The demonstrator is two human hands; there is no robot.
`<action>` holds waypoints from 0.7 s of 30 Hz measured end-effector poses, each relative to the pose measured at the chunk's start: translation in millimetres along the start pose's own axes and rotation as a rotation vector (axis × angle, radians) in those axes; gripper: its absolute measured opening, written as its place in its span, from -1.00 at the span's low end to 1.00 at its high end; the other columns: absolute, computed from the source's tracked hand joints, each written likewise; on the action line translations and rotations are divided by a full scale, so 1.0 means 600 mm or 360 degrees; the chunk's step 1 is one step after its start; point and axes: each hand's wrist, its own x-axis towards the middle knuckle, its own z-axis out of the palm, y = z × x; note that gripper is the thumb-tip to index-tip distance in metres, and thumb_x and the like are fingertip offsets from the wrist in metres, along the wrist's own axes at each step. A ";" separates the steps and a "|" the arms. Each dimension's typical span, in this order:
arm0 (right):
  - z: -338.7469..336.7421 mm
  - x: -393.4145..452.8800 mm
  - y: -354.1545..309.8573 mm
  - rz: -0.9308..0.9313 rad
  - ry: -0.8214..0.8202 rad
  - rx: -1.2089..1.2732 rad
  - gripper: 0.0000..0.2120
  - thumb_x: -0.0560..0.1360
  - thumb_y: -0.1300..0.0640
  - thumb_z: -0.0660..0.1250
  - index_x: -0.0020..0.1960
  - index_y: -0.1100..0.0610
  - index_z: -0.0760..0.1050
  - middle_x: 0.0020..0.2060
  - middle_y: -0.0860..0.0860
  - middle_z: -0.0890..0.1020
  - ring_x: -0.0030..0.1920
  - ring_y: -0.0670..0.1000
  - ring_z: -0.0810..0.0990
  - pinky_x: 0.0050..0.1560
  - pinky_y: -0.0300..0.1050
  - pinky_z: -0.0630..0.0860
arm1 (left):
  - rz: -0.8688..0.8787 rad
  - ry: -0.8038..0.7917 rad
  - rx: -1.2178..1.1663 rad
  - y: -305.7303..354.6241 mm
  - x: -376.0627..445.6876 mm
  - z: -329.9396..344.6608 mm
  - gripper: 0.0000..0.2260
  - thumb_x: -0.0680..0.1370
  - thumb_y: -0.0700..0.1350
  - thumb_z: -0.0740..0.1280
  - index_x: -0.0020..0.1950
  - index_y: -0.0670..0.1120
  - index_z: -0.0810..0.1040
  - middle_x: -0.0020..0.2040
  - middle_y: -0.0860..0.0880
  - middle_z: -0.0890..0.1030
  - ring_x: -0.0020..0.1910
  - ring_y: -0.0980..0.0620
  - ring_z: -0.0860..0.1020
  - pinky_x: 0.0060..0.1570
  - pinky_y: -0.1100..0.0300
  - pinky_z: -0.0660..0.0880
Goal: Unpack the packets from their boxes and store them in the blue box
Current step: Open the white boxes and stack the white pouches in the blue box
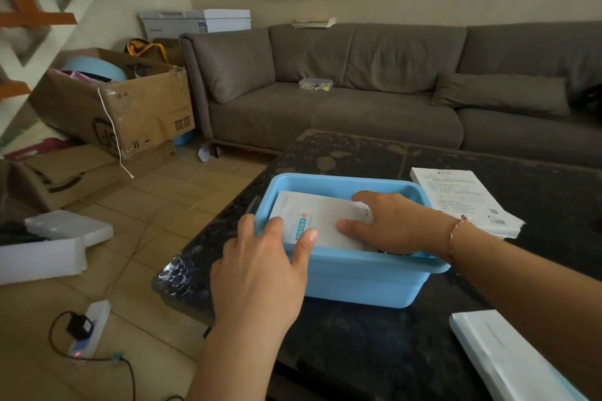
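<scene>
The white packet [321,221] lies flat inside the blue box [358,277], its long axis running from the box's left wall to its right wall. The right hand [391,221] presses on it with open, spread fingers. The left hand [260,267], also open, rests over the box's left rim, thumb touching the packet.

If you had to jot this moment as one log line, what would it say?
stage: storing | right hand: flat on white packet inside blue box | left hand: on box's left rim | table: more white packs
</scene>
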 end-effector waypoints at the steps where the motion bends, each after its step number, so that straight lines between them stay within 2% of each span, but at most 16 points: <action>1: 0.001 0.000 -0.001 -0.0004 -0.0002 -0.0015 -0.40 0.54 -0.32 0.15 0.46 -0.02 0.28 0.29 -0.01 0.54 0.03 -0.05 0.53 0.06 -0.18 0.43 | -0.0006 -0.0004 -0.0006 0.000 0.000 0.000 -0.25 0.39 0.39 -0.20 0.46 0.08 0.28 0.39 0.02 0.31 0.24 0.05 0.44 0.08 0.10 0.55; 6: 0.001 -0.003 -0.002 -0.0005 -0.0083 -0.0105 -0.40 0.53 -0.35 0.11 0.41 0.01 0.33 0.31 -0.01 0.53 0.13 -0.01 0.54 0.09 -0.17 0.40 | -0.0050 0.0018 0.0020 -0.004 0.003 0.004 -0.22 0.38 0.42 -0.20 0.42 0.05 0.34 0.32 0.02 0.35 0.16 0.07 0.46 0.00 0.11 0.58; 10: -0.005 -0.006 -0.003 0.0029 -0.0133 -0.0105 -0.29 0.52 -0.36 0.12 0.53 0.00 0.16 0.38 0.00 0.47 0.23 0.02 0.52 0.23 -0.10 0.42 | -0.0065 0.0038 0.0022 -0.007 0.002 0.005 -0.21 0.39 0.43 -0.19 0.41 0.04 0.35 0.29 0.02 0.37 0.14 0.06 0.48 0.00 0.07 0.60; 13: -0.018 -0.012 -0.005 0.0060 -0.0085 -0.0147 -0.27 0.53 -0.33 0.12 0.57 0.00 0.05 0.32 0.01 0.51 0.14 0.00 0.59 0.12 -0.15 0.47 | -0.0060 0.0039 0.0018 -0.005 0.001 0.004 -0.22 0.37 0.43 -0.20 0.38 0.03 0.35 0.27 0.03 0.37 0.12 0.08 0.48 -0.01 0.08 0.60; 15: -0.030 -0.017 -0.004 0.0098 -0.0028 -0.0156 -0.34 0.56 -0.27 0.14 0.54 0.01 0.09 0.03 -0.02 0.59 -0.11 -0.02 0.69 -0.10 -0.21 0.55 | -0.0044 0.0065 0.0011 -0.006 -0.001 0.003 -0.22 0.37 0.43 -0.20 0.36 0.03 0.37 0.26 0.03 0.38 0.11 0.08 0.48 -0.02 0.09 0.60; 17: -0.042 -0.020 0.001 0.0078 0.0050 -0.0164 -0.47 0.60 -0.17 0.18 0.48 0.03 0.22 -0.20 -0.05 0.55 -0.31 -0.01 0.69 -0.21 -0.19 0.59 | -0.0033 0.0102 0.0003 -0.008 -0.005 0.001 -0.22 0.37 0.43 -0.19 0.37 0.03 0.37 0.30 0.03 0.37 0.15 0.07 0.48 0.01 0.06 0.60; 18: -0.047 -0.022 0.004 0.0057 0.0097 -0.0156 -0.51 0.60 -0.12 0.20 0.46 0.03 0.26 -0.20 -0.03 0.54 -0.34 -0.01 0.68 -0.18 -0.16 0.61 | -0.0029 0.0113 0.0009 -0.007 -0.006 -0.001 -0.22 0.37 0.43 -0.19 0.38 0.03 0.36 0.34 0.02 0.36 0.20 0.05 0.47 0.04 0.04 0.60; 21: -0.055 -0.024 0.013 -0.0024 0.0341 -0.0065 -0.58 0.60 -0.01 0.26 0.43 0.04 0.37 -0.02 0.04 0.61 -0.30 -0.05 0.57 0.00 -0.10 0.59 | -0.0035 0.0104 -0.0007 0.000 -0.006 -0.009 -0.23 0.39 0.42 -0.17 0.44 0.05 0.32 0.48 0.00 0.27 0.40 -0.02 0.34 0.22 -0.03 0.52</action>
